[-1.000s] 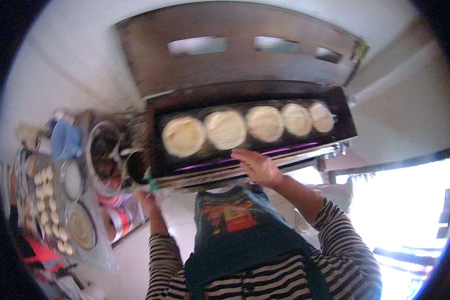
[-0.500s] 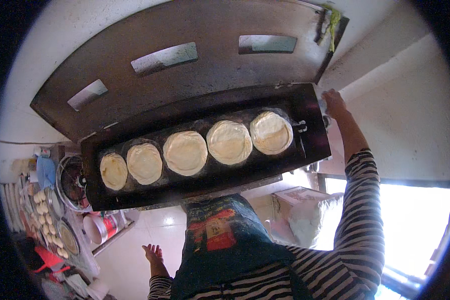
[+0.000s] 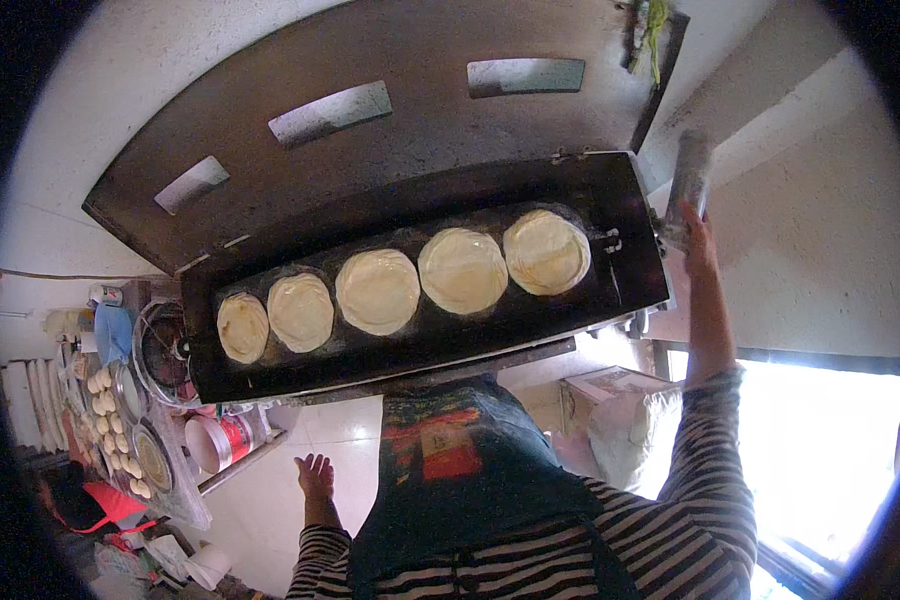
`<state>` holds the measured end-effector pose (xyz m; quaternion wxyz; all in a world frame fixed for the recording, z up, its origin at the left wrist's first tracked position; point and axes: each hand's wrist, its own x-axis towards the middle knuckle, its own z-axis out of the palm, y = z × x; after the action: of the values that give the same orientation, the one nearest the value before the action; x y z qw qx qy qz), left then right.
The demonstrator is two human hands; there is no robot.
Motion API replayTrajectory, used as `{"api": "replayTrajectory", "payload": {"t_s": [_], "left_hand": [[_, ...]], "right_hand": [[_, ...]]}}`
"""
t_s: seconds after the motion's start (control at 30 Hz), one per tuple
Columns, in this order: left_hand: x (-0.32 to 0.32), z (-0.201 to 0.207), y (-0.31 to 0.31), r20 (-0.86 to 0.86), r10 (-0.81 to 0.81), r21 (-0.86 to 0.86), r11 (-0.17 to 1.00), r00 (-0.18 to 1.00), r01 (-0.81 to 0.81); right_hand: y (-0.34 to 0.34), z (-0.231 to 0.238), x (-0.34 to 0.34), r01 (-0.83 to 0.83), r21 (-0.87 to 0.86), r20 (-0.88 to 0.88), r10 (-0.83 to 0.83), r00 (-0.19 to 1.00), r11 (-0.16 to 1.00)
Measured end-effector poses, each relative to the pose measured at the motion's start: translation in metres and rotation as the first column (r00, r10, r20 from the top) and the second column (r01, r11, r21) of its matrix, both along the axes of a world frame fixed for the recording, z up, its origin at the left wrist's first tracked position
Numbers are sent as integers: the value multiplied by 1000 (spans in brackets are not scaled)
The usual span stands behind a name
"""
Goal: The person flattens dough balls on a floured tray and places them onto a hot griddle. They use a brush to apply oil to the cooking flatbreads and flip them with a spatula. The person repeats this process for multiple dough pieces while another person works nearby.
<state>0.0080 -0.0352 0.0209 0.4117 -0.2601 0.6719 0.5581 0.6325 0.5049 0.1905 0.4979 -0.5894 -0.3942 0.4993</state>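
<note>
Because five flat, round, pale dough discs (image 3: 377,292) lie side by side in the long, black, rectangular metal griddle (image 3: 420,358), each appears to have its own patch of plate, without overlap. The brown metal lid (image 3: 420,150), cut with rectangular slots, stands raised behind — presumably so that the row is open from the front. Beyond the griddle's right end, the right hand (image 3: 702,245) holds a greyish, see-through-looking cylindrical container (image 3: 690,175) by its lower part; the fingers seem closed round it, though their exact wrap cannot be told. Held there, it stands slightly tilted, apart from the discs. The left hand (image 3: 315,478), fingers spread and empty, hangs beside the dark green apron (image 3: 450,500) — probably to keep clear of the metal. Small, pale, rounded dough balls (image 3: 107,402) sit grouped at far left.
</note>
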Motion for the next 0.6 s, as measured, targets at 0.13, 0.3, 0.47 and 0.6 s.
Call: {"api": "replayTrajectory", "payload": {"t_s": [0.13, 0.3, 0.47, 0.6], "left_hand": [[7, -15, 11, 67, -19, 25, 1000, 998, 17], [-7, -19, 24, 10, -146, 170, 975, 989, 143], [-24, -25, -4, 42, -21, 136, 991, 999, 16], [-22, -39, -48, 88, 57, 101, 993, 995, -65]], "right_hand": [[-61, 7, -117, 266, 323, -255, -188, 949, 908], [-89, -20, -182, 229, 320, -60, -221, 973, 919], [-102, -9, -195, 186, 366, 282, -299, 912, 912], [-120, 3, -235, 14, 425, 84, -55, 995, 905]]}}
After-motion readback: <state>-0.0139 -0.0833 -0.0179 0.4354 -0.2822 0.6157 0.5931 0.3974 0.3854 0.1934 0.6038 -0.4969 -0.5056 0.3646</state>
